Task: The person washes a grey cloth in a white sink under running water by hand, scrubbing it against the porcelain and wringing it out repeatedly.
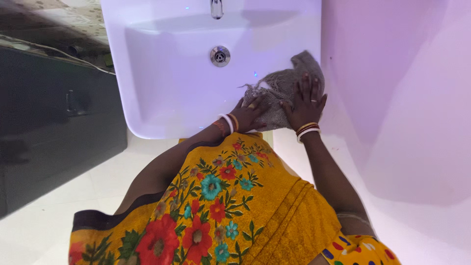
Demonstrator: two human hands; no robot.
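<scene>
Both hands press a grey cloth against the white sink's right rim, at about three o'clock from the drain: left hand clutching its lower edge, right hand spread flat on top. Wiping looks underway; the basin's left side seems untouched so far.

Chrome tap cut off by top edge; spout base unseen. Part of grey woven cloth covered by both hands. White ceramic basin near rim partly hidden behind yellow floral garment.
</scene>
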